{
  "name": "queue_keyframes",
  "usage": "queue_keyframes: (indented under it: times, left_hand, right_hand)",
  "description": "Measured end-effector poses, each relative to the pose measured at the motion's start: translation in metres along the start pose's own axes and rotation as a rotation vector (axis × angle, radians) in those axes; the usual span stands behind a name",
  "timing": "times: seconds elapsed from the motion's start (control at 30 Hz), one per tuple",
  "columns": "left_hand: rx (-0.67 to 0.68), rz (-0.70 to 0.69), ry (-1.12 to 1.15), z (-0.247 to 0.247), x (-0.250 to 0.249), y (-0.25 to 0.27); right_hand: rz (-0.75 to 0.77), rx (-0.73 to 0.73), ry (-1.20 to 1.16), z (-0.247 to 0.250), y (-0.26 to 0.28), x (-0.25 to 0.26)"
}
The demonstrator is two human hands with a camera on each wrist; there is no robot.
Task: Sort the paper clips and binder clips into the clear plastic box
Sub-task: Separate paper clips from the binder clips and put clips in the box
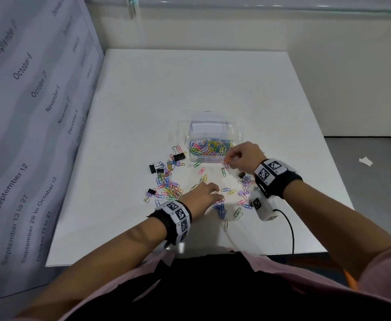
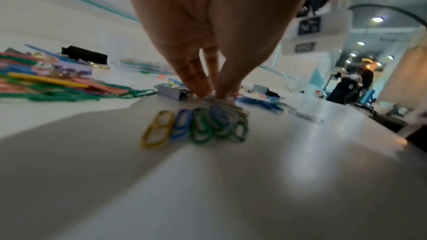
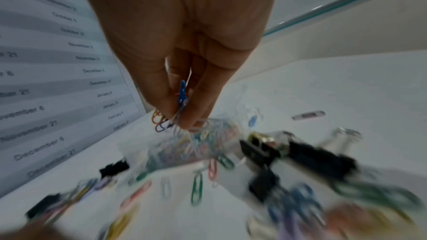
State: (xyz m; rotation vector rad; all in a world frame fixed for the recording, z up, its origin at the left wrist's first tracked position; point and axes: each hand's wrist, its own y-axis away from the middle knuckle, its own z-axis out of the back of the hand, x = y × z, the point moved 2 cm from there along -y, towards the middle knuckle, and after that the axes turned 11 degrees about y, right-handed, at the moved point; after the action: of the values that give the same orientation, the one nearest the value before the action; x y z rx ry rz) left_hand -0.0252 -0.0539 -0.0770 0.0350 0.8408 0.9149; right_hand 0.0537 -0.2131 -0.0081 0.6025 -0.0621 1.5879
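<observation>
A clear plastic box (image 1: 213, 133) stands mid-table, its front compartment holding many coloured paper clips (image 1: 209, 147). My right hand (image 1: 243, 156) hovers at the box's front right corner and pinches a bunch of paper clips (image 3: 182, 96), blue and orange among them. My left hand (image 1: 203, 193) is low on the table, fingertips (image 2: 198, 87) pinching a fanned bundle of paper clips (image 2: 196, 127) in yellow, blue and green. Loose clips and black binder clips (image 1: 179, 156) lie scattered left of the box; purple binder clips (image 1: 244, 193) lie under my right wrist.
The white table (image 1: 189, 84) meets a calendar sheet wall (image 1: 27, 112) on the left. A wrist camera unit with a black cable (image 1: 289, 228) hangs by my right wrist. A scrap of paper (image 1: 365, 161) lies on the floor at right.
</observation>
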Motion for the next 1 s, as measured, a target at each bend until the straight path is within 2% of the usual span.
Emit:
queue_keyframes:
  times: [0.13,0.23,0.4,0.53,0.6,0.7,0.77,0.9,1.0]
  left_hand:
    - [-0.001,-0.173,-0.116,0.000,0.004,0.003]
    - [0.012,-0.148,-0.150,0.001,0.006,0.001]
    - [0.031,-0.071,-0.161,0.007,0.000,-0.002]
    - [0.027,-0.012,-0.084,0.010,0.002,-0.005]
    - [0.019,0.014,-0.036,0.012,0.002,-0.005]
    - [0.035,0.039,0.032,0.019,0.000,-0.005]
    - [0.033,0.057,0.080,0.030,0.001,-0.006]
    - [-0.103,0.086,0.157,0.064,0.003,-0.007]
    - [-0.246,0.086,0.185,0.091,0.005,-0.014]
  right_hand:
    - [0.003,-0.107,-0.015,0.015,-0.019,0.011]
    - [-0.033,-0.138,-0.101,0.018,-0.025,0.013]
    - [0.000,-0.122,-0.091,0.006,-0.020,0.010]
    - [0.016,-0.055,-0.081,-0.007,-0.003,0.002]
    - [0.032,-0.020,-0.032,-0.019,0.006,-0.005]
    - [0.068,0.105,0.170,-0.041,0.010,-0.015]
    - [0.080,0.131,0.263,-0.053,0.009,-0.017]
    - [0.075,0.045,0.223,-0.063,0.009,-0.011]
    - [0.133,0.096,0.182,-0.066,0.022,-0.004]
